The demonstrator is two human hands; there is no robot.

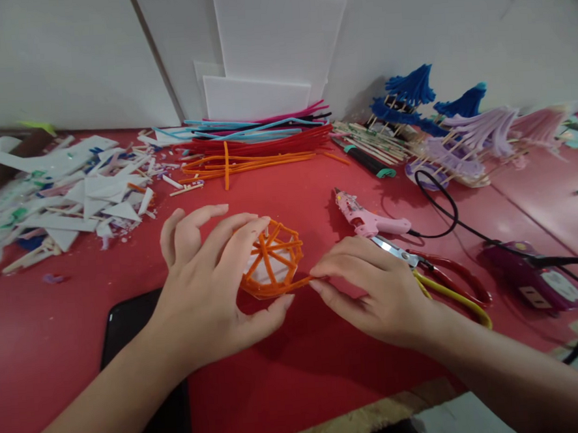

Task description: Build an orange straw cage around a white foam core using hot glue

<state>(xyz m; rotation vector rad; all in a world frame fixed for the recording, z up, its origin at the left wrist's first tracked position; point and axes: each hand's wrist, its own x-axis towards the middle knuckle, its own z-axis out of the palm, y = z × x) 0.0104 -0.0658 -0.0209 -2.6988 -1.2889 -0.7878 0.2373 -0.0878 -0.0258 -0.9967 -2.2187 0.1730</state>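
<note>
A small round piece [267, 260] with a white base and orange pipe-cleaner spokes and rim lies near the middle of the red table. My left hand [214, 280] curves around its left side, with the thumb at the lower edge and fingers along the top, gripping it. From the lower right of the rim an orange strip [299, 284] sticks out. Its free end is pinched between the thumb and fingers of my right hand [366, 283]. Part of the round piece is hidden behind my left fingers.
Behind my right hand lie a pink glue gun [367, 218] and scissors [450, 285]. A black phone [129, 324] is under my left forearm. White scraps [96, 195], pipe cleaners [265, 143], small umbrella-like models [464, 127] and a purple power block [538, 279] surround the area.
</note>
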